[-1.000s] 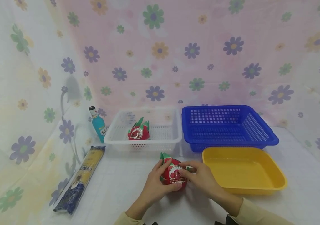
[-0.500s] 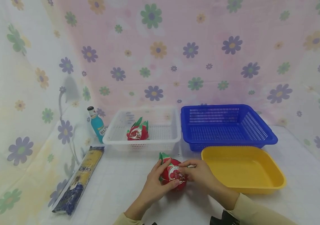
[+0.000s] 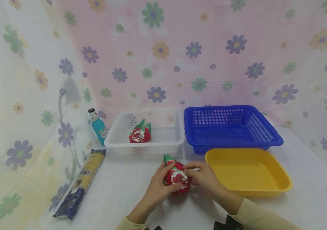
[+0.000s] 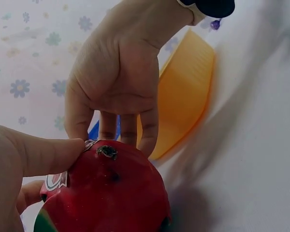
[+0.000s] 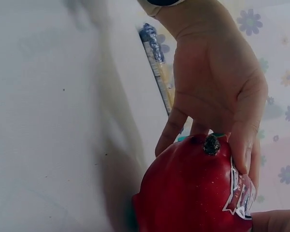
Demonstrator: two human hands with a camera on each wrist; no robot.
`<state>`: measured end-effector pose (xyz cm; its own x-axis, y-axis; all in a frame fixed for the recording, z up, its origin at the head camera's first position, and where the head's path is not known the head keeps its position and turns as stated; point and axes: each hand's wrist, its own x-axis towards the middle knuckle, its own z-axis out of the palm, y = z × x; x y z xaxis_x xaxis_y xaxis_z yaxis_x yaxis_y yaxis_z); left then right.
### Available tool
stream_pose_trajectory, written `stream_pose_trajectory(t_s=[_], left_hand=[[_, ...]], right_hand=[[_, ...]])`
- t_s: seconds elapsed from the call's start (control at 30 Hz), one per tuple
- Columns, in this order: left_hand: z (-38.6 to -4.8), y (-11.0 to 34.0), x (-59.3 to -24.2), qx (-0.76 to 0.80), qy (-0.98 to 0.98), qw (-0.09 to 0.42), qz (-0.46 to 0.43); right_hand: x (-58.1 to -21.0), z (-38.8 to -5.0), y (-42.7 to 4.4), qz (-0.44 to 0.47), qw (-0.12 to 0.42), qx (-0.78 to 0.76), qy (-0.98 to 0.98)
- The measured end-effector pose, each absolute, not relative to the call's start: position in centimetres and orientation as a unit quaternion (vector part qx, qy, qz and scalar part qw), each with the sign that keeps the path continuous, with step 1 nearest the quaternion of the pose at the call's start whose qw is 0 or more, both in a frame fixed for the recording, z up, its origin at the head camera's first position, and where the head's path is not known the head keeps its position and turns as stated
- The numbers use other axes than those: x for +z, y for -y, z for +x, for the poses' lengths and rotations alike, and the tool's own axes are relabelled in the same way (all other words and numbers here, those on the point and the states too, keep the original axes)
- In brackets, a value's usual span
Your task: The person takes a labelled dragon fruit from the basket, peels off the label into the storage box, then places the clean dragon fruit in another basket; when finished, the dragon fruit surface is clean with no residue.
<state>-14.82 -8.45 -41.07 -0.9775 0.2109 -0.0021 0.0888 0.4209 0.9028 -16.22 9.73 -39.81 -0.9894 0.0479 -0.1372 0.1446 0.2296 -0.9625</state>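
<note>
Left thumb (image 3: 174, 187) has edged up onto the label (image 3: 180, 176); the left grip (image 3: 159, 185), partly closed, holds a red dragon fruit (image 4: 121, 188), the half-closed right grip (image 3: 205, 176) curls round its other side, and a yellow tray (image 3: 249, 174) sits just right of both

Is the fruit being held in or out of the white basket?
Out. The head view shows the red fruit between the left hand and right hand, in front of the white basket.

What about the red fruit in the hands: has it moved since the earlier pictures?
No, not noticeably: in the head view, the red fruit stays about as far left of the yellow tray.
</note>
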Motion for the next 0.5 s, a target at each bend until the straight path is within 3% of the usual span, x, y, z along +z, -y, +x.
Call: stream_pose_trajectory(t_s=[0.2,0.5], left_hand=[[-14.7,8.4,-40.9,0.529,-0.842,0.066,0.084],[-15.2,8.6,-41.2,0.502,-0.857,0.040,0.108]], right_hand=[[-39.8,-15.5,-9.6,0.003,-0.011,-0.572,-0.820],[-41.0,-15.0,-9.0,-0.081,-0.141,-0.438,-0.884]])
